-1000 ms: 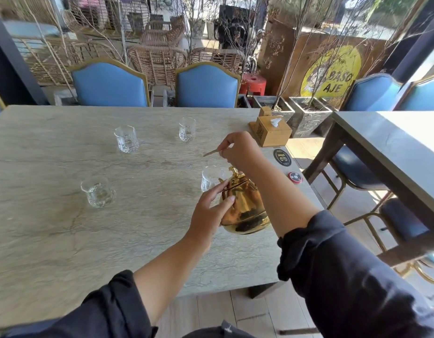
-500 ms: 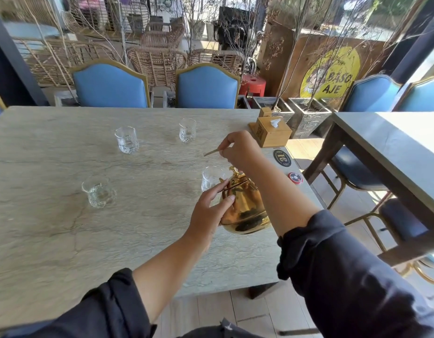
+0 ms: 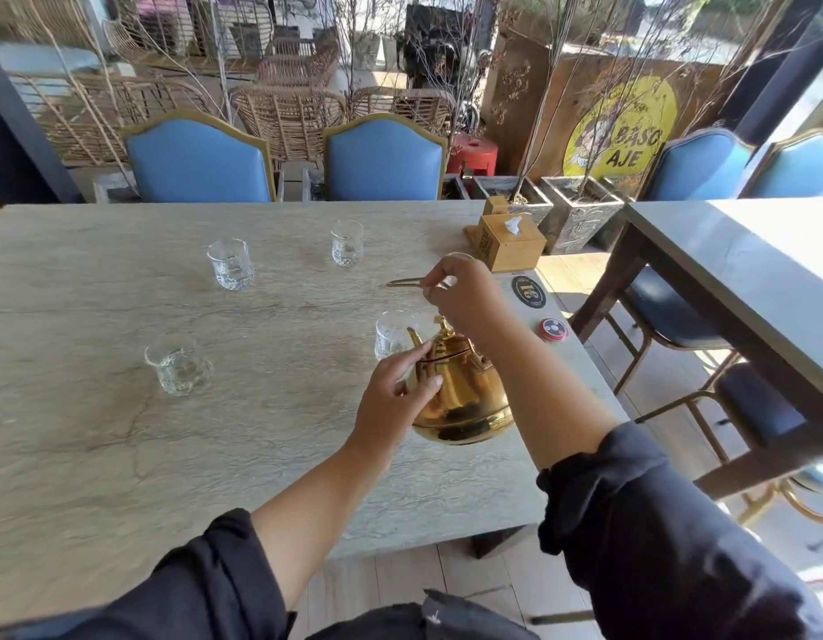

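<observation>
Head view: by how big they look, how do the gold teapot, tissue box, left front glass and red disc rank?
1. The teapot: largest, but also nearest.
2. The tissue box and the glass look alike; the box stands farther off, so unranked.
3. The red disc: smallest.

Glass (image 3: 391, 332) on table (image 3: 123, 455), just behind teapot (image 3: 465, 394).
</observation>
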A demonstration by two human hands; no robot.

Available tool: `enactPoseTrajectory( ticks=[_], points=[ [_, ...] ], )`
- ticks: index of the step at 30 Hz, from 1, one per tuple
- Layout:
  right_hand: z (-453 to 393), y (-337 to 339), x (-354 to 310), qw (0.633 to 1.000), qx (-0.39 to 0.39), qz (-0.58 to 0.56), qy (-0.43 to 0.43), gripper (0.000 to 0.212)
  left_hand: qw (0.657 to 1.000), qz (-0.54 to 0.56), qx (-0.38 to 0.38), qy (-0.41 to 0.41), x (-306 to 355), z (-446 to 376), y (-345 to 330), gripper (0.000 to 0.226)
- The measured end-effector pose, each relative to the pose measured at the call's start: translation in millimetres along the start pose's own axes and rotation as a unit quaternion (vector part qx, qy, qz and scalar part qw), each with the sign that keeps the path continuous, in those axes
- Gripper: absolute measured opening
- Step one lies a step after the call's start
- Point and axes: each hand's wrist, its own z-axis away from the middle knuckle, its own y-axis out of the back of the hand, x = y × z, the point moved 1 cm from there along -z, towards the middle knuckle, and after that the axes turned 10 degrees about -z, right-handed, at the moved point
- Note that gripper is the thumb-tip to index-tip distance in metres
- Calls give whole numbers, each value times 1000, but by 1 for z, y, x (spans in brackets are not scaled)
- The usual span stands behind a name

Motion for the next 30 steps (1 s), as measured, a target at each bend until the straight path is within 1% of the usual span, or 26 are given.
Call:
enactPoseTrajectory(
  ticks=[2,4,5,8,10,13,17,22,25,30],
  points=[
    [9,6,13,999,7,-35,-7,13,999,-50,2,-18,-5,0,-3,47],
    [20,11,28,997,14,-79,-18,9,996,-79,8,-35,-9,0,-7,43],
    [25,13,35,994,19,-103,-30,10,995,-87,8,-41,-12,1,-9,42],
    [36,21,58,978,37,-186,-87,26,992,-117,-5,-51,-15,-1,-19,44],
    [39,28,70,970,58,-215,-103,22,987,-152,-14,-54,-15,-6,-28,47],
    [38,42,85,963,81,-234,-107,9,983,-175,-27,-57,-15,-19,-46,51],
    [33,62,106,960,101,-242,-103,1,977,-202,-36,-59,-9,-38,-75,54],
    [30,84,132,956,107,-255,-96,5,970,-235,-30,-46,-5,-60,-112,58],
    [26,90,148,952,114,-270,-86,21,971,-238,-15,-36,-4,-69,-128,62],
    [23,91,163,942,119,-305,-70,28,966,-255,1,-31,-8,-74,-140,62]
  ],
)
